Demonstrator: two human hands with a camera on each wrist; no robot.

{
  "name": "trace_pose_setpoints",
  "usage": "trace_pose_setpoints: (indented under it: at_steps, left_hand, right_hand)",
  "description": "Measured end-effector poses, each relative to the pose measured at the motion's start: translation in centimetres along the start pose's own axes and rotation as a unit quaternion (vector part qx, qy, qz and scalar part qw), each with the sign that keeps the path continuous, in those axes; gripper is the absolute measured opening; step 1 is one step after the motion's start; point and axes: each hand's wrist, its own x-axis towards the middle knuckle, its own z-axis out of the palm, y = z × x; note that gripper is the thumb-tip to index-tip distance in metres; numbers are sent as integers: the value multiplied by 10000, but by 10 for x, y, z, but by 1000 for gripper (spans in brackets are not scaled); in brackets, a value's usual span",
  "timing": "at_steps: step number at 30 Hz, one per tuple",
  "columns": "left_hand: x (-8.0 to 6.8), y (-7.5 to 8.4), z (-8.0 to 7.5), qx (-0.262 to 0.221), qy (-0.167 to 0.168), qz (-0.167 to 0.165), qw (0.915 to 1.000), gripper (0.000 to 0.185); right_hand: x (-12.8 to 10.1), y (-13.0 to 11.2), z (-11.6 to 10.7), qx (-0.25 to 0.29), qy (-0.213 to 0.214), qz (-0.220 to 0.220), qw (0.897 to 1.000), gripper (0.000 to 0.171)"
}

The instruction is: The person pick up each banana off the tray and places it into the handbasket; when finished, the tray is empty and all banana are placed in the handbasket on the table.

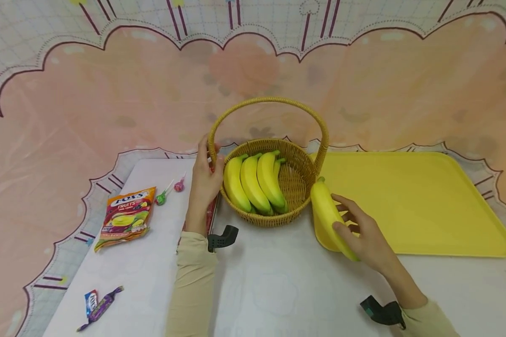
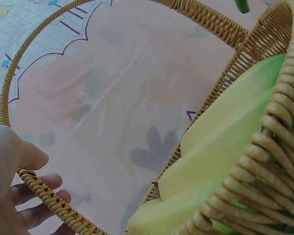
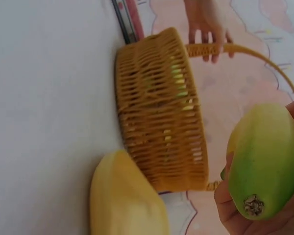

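Fingers of the right hand point(image 1: 364, 236) curl around a banana point(image 1: 330, 216), its long axis pointing toward the basket point(image 1: 297, 175) just beside, whose handle the left hand point(image 1: 204, 180) grips.

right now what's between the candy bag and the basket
In the head view: two lollipops and the left hand holding the basket handle.

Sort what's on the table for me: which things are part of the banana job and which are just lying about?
In hand:
- right hand gripping a banana
- left hand holding the wicker basket at its handle
- three bananas in the basket
- yellow tray

Lying about:
- Fox's Fruits candy bag
- two lollipops
- wrapped candies
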Motion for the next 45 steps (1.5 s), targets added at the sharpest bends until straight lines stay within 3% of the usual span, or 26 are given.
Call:
trace_pose_setpoints:
  at_steps: [7, 12, 21, 29, 33, 39, 45]
  left_hand:
    - [0, 0, -2, -62, 2, -29, 10000, 53]
    - [-1, 6, -2, -87, -51, -99, 9999, 54]
    - [4, 5, -2, 22, -45, -18, 10000, 54]
    - [4, 3, -2, -29, -38, -33, 10000, 54]
    - [3, 2, 1, -74, -42, -18, 10000, 54]
    - [4, 2, 1, -10, -46, -41, 10000, 54]
    - [4, 3, 0, 25, -28, -56, 10000, 52]
  right_hand:
    - [22, -11, 10, 147, 37, -478, 9987, 52]
    - [41, -19, 15, 378, -78, -363, 9986, 51]
    - [90, -29, 17, 1286, -447, -1, 9907, 55]
    - [125, -24, 24, 1404, -541, 339, 9880, 57]
    - [133, -20, 26, 1245, -799, 569, 9874, 61]
    - [138, -19, 29, 335, -1288, 663, 9889, 66]
    - [146, -23, 29, -464, -1820, 680, 9798, 63]
